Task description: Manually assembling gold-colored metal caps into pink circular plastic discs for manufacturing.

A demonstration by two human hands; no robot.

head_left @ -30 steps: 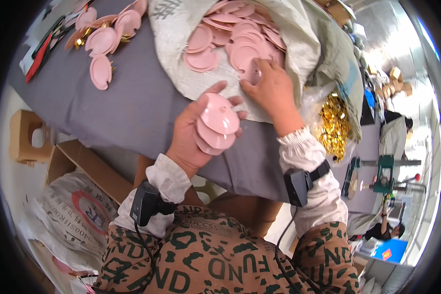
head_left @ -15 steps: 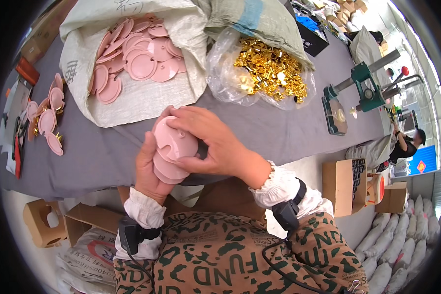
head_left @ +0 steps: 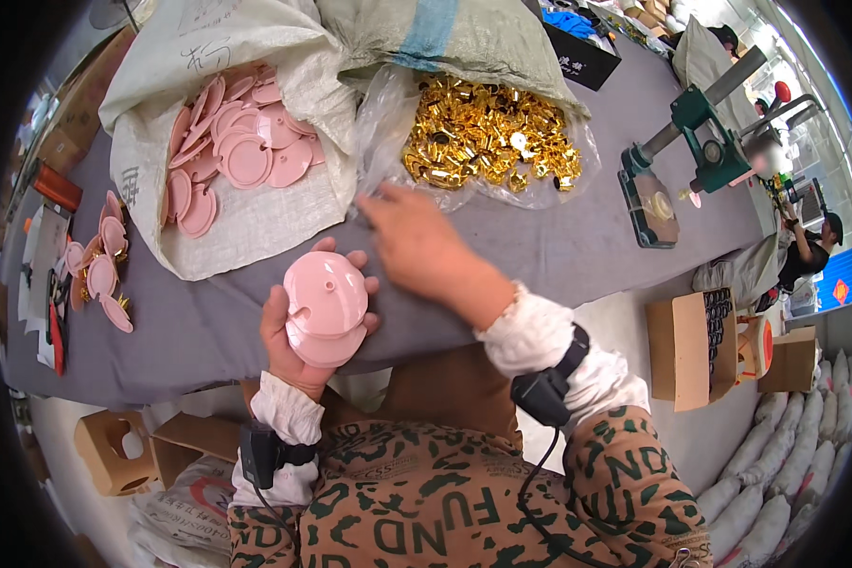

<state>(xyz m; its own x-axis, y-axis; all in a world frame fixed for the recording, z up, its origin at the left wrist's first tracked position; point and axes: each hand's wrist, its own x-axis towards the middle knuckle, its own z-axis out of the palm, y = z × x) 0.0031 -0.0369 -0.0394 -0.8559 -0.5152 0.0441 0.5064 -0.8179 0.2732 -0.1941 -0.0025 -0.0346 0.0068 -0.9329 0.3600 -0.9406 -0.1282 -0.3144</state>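
In my left hand (head_left: 314, 364) lies a small stack of glossy pink plastic discs (head_left: 326, 293); my fingers curl round its edge. The top disc is round, with a small hole and a notch at its side. My right hand (head_left: 426, 248) is off the stack, over the table between the white woven sack and the bag of gold parts. Motion smears its fingers, so I cannot tell whether they pinch anything. Many similar pink discs (head_left: 246, 159) spill from the white woven sack (head_left: 256, 227). Shiny gold metal pieces (head_left: 492, 133) fill a clear plastic bag (head_left: 381, 142).
At the left edge, pink discs with gold pieces (head_left: 102, 275) lie near red-handled pliers (head_left: 57, 336). A green hand press (head_left: 696, 142) stands at right on the grey-covered table (head_left: 540, 246). Cardboard boxes (head_left: 677, 355) and white sacks (head_left: 776, 473) are on the floor; a person (head_left: 805, 254) is far right.
My right hand has left the pink discs and moved up over the table toward the gold pieces. The left hand still holds the stack, slightly lower.
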